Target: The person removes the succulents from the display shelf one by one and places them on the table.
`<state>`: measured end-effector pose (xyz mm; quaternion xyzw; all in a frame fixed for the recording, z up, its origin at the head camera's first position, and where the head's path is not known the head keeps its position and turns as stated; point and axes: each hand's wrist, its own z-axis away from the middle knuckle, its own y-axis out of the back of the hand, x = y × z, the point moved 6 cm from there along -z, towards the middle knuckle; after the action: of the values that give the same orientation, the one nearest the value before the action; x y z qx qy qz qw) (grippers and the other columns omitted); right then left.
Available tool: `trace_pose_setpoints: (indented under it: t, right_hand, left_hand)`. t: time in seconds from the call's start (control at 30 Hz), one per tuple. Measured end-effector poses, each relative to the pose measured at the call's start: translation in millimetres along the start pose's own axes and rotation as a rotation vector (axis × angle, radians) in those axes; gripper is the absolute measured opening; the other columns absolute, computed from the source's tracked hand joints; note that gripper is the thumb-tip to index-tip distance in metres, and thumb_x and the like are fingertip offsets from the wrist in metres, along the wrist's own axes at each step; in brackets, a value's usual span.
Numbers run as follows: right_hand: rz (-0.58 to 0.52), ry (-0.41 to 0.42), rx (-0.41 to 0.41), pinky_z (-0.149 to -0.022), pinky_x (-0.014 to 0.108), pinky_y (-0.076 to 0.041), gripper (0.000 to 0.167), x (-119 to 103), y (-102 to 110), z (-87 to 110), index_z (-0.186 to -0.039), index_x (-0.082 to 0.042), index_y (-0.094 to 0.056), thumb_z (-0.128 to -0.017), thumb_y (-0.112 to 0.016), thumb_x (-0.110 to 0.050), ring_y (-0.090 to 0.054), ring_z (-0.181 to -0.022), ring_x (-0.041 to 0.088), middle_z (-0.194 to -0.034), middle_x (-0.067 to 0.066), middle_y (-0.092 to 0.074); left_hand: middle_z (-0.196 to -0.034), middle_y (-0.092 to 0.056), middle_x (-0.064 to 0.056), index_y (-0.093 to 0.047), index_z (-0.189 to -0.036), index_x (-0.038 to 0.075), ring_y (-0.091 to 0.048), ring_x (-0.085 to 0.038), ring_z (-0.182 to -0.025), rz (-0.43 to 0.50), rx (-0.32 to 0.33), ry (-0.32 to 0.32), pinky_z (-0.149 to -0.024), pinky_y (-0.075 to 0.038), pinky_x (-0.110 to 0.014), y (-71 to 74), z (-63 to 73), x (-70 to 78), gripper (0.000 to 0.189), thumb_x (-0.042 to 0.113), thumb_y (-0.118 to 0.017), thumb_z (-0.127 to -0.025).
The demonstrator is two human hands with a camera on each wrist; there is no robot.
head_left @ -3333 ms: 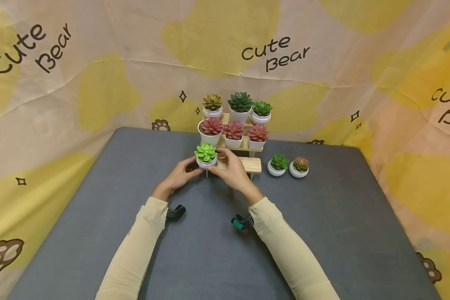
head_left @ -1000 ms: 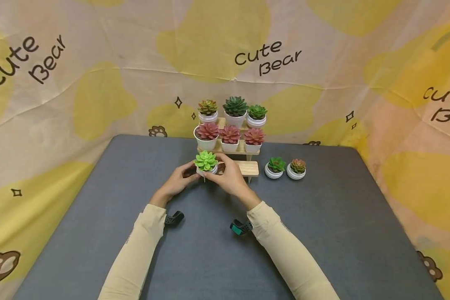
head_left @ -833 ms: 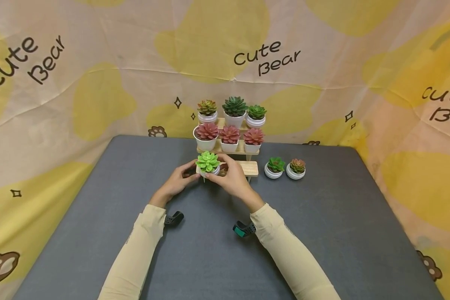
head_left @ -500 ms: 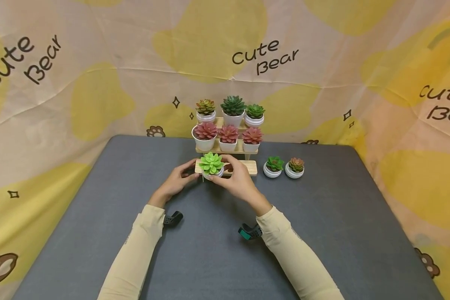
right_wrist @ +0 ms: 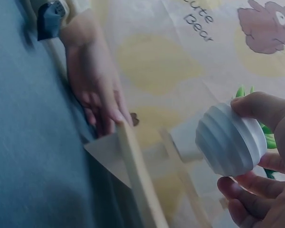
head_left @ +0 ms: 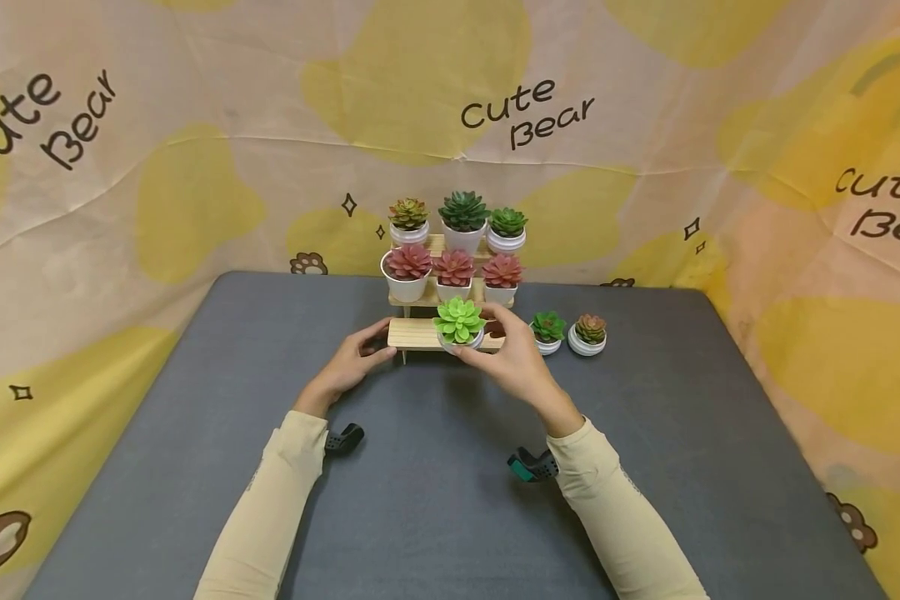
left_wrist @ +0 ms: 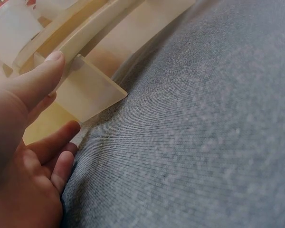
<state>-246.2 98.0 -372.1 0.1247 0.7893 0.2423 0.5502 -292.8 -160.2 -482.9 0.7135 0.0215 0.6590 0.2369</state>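
My right hand grips a bright green potted succulent above the lowest shelf of a tiered wooden plant stand. The right wrist view has its ribbed white pot tilted between thumb and fingers, clear of the wood. At the shelf's left end, my left hand holds the stand. Its thumb lies on the shelf edge in the left wrist view; the fingers reach behind and below, partly hidden. Red succulents in white pots fill the middle tier, green ones the top.
Two small potted succulents, one green and one reddish, stand on the grey table right of the stand. The right hand partly covers the green one's pot. A printed cloth hangs close behind the table.
The right hand has carried the bright green succulent from the lowest shelf's left end rightward to about its middle. The left hand has stayed at the shelf's end.
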Motion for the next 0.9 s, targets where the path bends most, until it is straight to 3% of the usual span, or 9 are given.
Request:
trace_pose_setpoints:
  t: [0.4, 0.7, 0.9]
  right_hand:
    - [0.012, -0.032, 0.111, -0.097, 0.056, -0.050, 0.060, 20, 55, 11.9, -0.135, -0.003, -0.057, -0.083, -0.083, -0.014, -0.067, -0.108, 0.038, -0.130, 0.019, -0.063]
    - [0.063, -0.081, 0.225, -0.098, 0.050, -0.048, 0.058, 40, 102, 15.6, -0.135, -0.001, -0.057, -0.083, -0.082, -0.013, -0.066, -0.110, 0.039, -0.131, 0.020, -0.063]
    - [0.102, -0.089, 0.279, -0.087, 0.031, -0.050, 0.056, 54, 124, 19.4, -0.136, -0.001, -0.057, -0.086, -0.079, -0.014, -0.066, -0.107, 0.032, -0.129, 0.020, -0.064]
  left_hand:
    - [-0.156, -0.044, -0.023, -0.036, -0.158, 0.007, -0.037, -0.038, -0.147, -0.010, 0.001, -0.002, -0.113, -0.032, -0.059, -1.2, -0.9, -1.7, 0.065, 0.021, -0.064, -0.101]
    - [-0.154, -0.046, -0.023, -0.037, -0.157, 0.007, -0.040, -0.038, -0.144, -0.046, 0.009, -0.025, -0.110, -0.037, -0.055, -2.9, 0.5, 0.3, 0.067, 0.029, -0.064, -0.100]
    - [-0.155, -0.045, -0.024, -0.036, -0.157, 0.005, -0.038, -0.039, -0.146, -0.016, 0.009, -0.021, -0.112, -0.034, -0.059, -1.1, 1.7, 2.0, 0.064, 0.016, -0.063, -0.101]
